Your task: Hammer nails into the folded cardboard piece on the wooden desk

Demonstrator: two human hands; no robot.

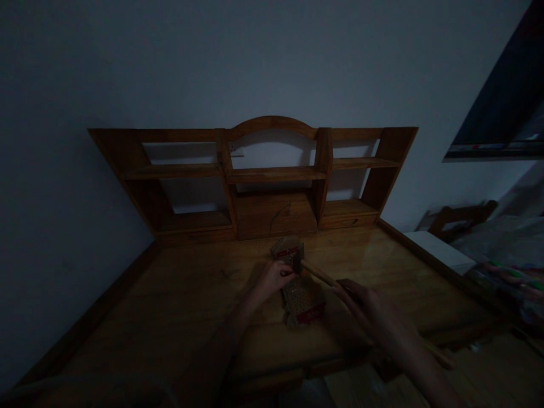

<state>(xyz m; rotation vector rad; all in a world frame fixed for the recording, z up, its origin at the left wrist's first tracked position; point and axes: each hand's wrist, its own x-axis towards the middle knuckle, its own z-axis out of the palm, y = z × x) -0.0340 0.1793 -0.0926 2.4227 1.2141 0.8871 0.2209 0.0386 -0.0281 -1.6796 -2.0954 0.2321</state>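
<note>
My right hand [365, 306] is wrapped around the long wooden handle of a hammer [321, 275]. The handle slants from lower right up toward the middle of the desk, and its dark head is beside the fingers of my left hand. My left hand [276, 277] is closed near that head, fingertips pinched together; what they hold, if anything, is too dark to make out. Beneath the hands lies a crumpled brown cardboard piece [304, 297] with a red band. A similar brown part with red [287, 247] shows just beyond the left hand.
The wooden desk top [195, 294] spreads around the hands, with a raised edge on both sides. A wooden shelf unit [276, 174] stands along its back against the wall. To the right are a white surface [442, 249], a wooden chair back [463, 215] and a plastic-covered heap [514, 255].
</note>
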